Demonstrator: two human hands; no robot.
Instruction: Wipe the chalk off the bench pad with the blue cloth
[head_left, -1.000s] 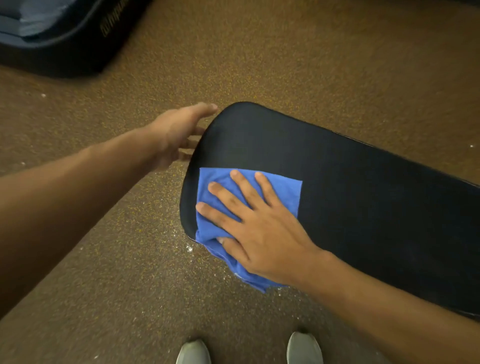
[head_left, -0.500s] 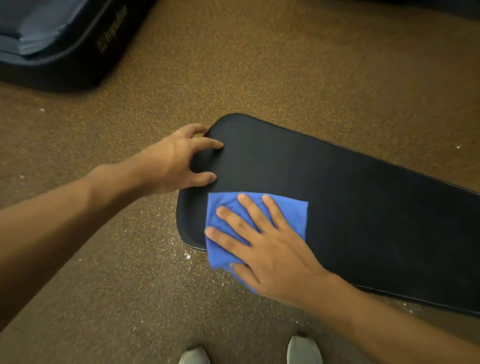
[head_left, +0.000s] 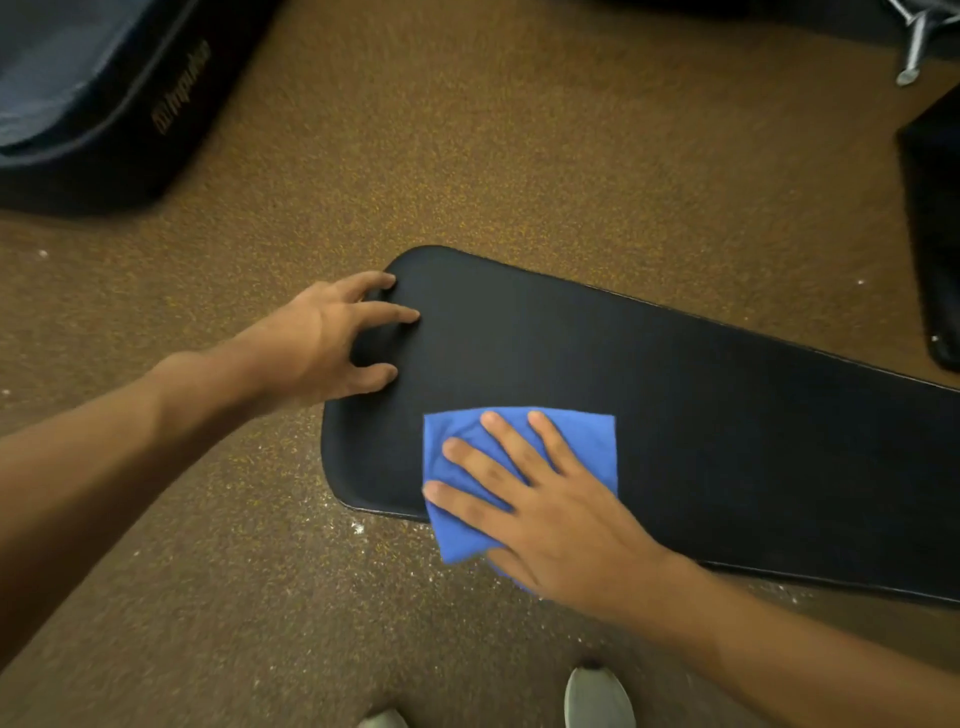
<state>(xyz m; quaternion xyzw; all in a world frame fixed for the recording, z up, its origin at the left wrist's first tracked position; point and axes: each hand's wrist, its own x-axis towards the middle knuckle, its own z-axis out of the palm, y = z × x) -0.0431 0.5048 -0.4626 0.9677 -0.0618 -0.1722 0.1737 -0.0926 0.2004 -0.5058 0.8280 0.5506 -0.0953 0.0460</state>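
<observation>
Chalk shows only as white flecks (head_left: 357, 528) scattered on the brown speckled floor (head_left: 519, 156) just off the near edge of the bench pad (head_left: 727, 441); on the dark pad itself I cannot make out any marks. That pad is long and black with rounded corners, and it runs from its rounded left end away toward the right edge of view. At its near edge, close to the left end, lies the blue cloth (head_left: 576, 441), mostly on the pad with one corner hanging over the edge. The right hand (head_left: 545, 509) lies flat on the cloth, fingers straight and spread, pressing it down; the thumb is hidden beneath. The left hand (head_left: 327, 343) rests on the far left corner of the pad, fingers and thumb spread with their tips touching the surface, holding nothing. Two pale shoe toes (head_left: 597, 696) show at the bottom. A dark bag (head_left: 104, 104) with lettering sits on the floor at top left, and another black pad (head_left: 935, 234) at the right edge.
</observation>
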